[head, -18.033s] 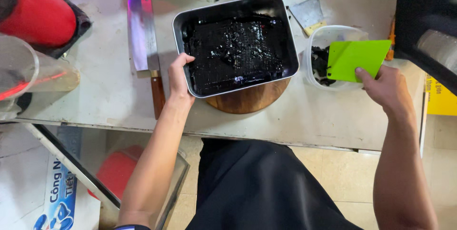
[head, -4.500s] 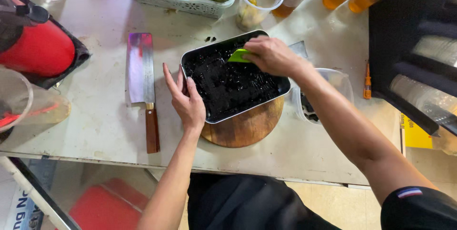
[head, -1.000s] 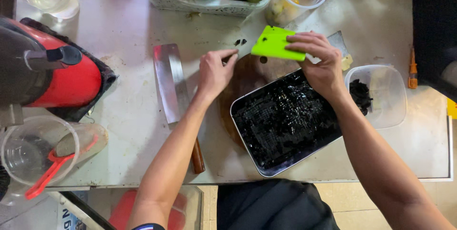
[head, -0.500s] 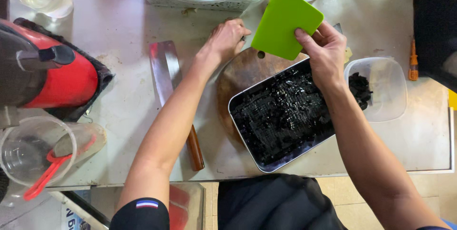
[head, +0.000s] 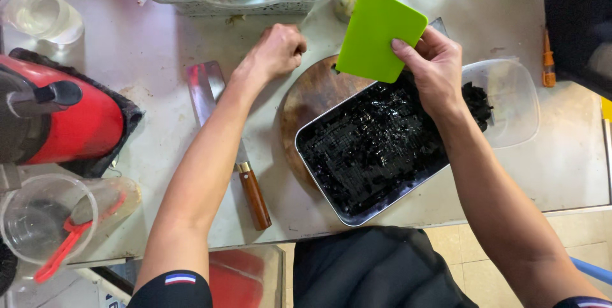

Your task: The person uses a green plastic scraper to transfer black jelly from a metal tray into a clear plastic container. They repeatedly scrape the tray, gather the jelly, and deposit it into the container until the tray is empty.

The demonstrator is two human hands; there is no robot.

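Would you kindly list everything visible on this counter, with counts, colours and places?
scraper: one, green, held above the tray
tray: one, metal, full of black jelly, on the board
chopping board: one, round, wooden, centre
cleaver: one, wooden handle, under the left forearm
tub: one, clear, right, some black jelly inside
basket: one, clear, green fruit, top
appliance: one, red, left
jug: one, clear, bottom left
left hand: closed, empty, beside the board
right hand: grips the scraper
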